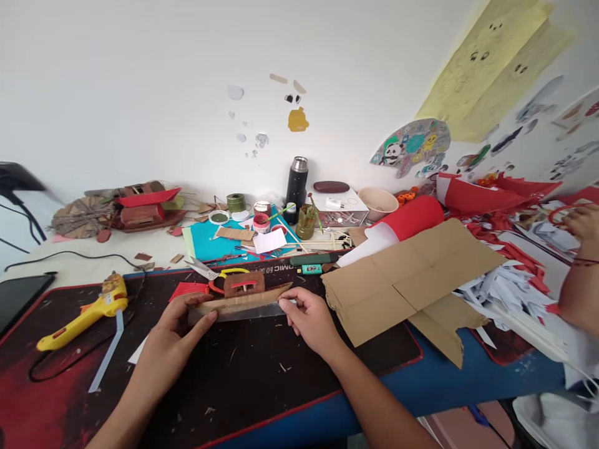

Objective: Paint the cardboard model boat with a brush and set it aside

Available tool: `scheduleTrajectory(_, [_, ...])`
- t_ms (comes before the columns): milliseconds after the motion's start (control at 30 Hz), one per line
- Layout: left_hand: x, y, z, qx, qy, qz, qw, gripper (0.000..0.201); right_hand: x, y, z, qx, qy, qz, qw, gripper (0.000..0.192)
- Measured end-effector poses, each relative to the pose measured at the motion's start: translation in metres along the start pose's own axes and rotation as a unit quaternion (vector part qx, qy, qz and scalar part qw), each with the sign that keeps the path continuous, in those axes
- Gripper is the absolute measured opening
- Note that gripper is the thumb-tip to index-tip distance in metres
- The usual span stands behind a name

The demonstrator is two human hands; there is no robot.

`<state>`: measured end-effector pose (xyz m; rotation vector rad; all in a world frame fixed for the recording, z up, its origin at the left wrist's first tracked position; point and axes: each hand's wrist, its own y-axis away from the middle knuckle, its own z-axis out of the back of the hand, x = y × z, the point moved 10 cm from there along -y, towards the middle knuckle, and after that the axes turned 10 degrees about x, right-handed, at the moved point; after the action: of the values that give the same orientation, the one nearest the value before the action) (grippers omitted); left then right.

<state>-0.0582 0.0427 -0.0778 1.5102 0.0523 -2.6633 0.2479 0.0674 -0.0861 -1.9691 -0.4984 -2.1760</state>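
A small brown cardboard boat point(248, 302) with a cabin point(243, 284) and a red strip on it is above the dark mat. Along its near side runs a clear, flat, ruler-like strip point(253, 312); markings are too faint to make out. My left hand point(180, 327) is closed at the left end, its thumb over the strip and its fingers behind. At the right end, my right hand point(311, 321) pinches the strip against the boat's tip. Scissors with yellow and orange handles point(216, 285) and a red ridged piece point(189, 290) lie just behind the boat.
A yellow glue gun point(88, 315) lies left, with its cord trailing. Cardboard sheets point(412, 280) lie right. Behind stand paint jars point(236, 202), a black thermos point(298, 181) and another boat model point(145, 209). Another person's hand point(580, 221) is at far right, near paper scraps point(510, 287).
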Motion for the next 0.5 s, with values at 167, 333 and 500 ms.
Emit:
scheduleTrajectory(167, [-0.007, -0.003, 0.001, 0.001, 0.024, 0.011, 1.000, 0.059, -0.002, 0.000, 0.003, -0.011, -0.015, -0.004, 1.000, 0.035])
scheduleTrajectory(333, [-0.015, -0.009, 0.002, 0.020, 0.021, 0.046, 0.999, 0.063, -0.001, 0.000, 0.004, -0.020, -0.015, 0.000, 1.000, 0.039])
scheduleTrajectory(500, [-0.018, -0.010, -0.001, 0.028, 0.049, 0.067, 0.996, 0.069, -0.004, -0.005, 0.001, -0.007, -0.022, -0.023, 0.999, 0.049])
